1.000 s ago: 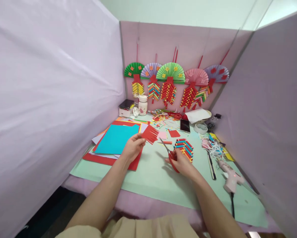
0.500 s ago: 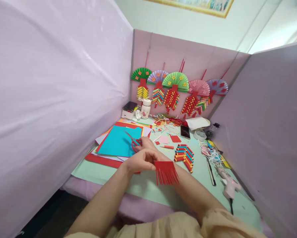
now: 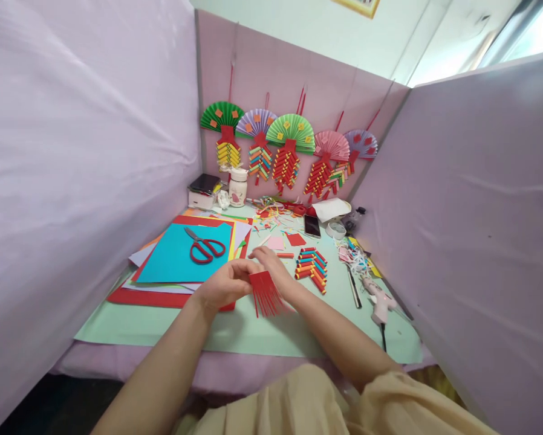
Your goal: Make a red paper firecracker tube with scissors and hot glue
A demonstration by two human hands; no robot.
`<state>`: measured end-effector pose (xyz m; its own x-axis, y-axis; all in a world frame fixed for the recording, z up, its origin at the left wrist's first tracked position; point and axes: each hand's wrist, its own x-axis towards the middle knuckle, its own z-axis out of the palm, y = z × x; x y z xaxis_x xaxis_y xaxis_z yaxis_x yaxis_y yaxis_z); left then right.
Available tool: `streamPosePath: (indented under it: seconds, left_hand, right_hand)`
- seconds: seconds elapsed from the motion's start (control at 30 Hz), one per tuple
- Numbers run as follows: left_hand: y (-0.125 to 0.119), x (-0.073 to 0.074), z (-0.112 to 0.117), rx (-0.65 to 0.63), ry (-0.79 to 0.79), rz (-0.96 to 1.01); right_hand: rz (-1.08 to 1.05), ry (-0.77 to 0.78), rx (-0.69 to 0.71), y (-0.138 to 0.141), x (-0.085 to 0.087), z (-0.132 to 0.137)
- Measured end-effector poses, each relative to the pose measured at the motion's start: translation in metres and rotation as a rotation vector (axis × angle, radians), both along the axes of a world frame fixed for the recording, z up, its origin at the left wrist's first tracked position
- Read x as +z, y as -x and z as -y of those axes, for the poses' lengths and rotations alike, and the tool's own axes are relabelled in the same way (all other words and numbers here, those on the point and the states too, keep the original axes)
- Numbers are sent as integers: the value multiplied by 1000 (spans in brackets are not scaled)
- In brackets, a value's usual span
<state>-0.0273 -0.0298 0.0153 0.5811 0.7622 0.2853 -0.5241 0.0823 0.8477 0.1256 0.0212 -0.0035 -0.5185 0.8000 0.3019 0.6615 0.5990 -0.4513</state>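
While the left hand [image 3: 226,284] pinches a fringed red paper [image 3: 265,289] near its upper left corner, the cut strips hanging down above the table [image 3: 265,338], the right hand [image 3: 276,272] is just beyond it, its fingers loosely extended and nothing visible in them. Red-handled scissors [image 3: 202,244] lie on a blue sheet [image 3: 167,261], the top of a stack of coloured paper left of both hands. To the right of the hands, rolled paper tubes [image 3: 311,267] in red, blue and orange form a chevron on the table; farther right lies a pale pink glue gun [image 3: 380,305]. Folded paper fans [image 3: 290,132] hang along the back partition [image 3: 266,60]
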Motion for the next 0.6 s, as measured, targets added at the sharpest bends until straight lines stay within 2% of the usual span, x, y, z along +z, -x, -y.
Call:
streamPosePath:
  seconds: [0.07,0.13,0.2,0.27,0.37,0.47,0.53,0.6]
  left_hand:
    - [-2,-3,-3,11,60,-41]
    - [-6,-7,-6,27,150,-132]
    - [-11,-12,-10,22,222,-258]
    - [-18,-17,-15,-3,268,-383]
    - [-31,-19,-23,-36,311,-517]
    - [-44,-15,-35,-56,301,-646]
    - [-52,-11,-44,-73,252,-728]
    - [-57,-7,-52,-77,188,-787]
  right_hand:
    - [-2,-36,-101,-38,-7,5]
    - [90,-102,-202,-74,-15,7]
    - [216,-58,-279,-106,-24,7]
    - [305,55,-345,-129,-33,3]
    - [314,167,-456,-146,-40,-6]
    - [170,104,-561,-145,-33,-10]
    - [-19,85,-465,-139,-21,-9]
    - [-215,196,-238,-131,-8,-3]
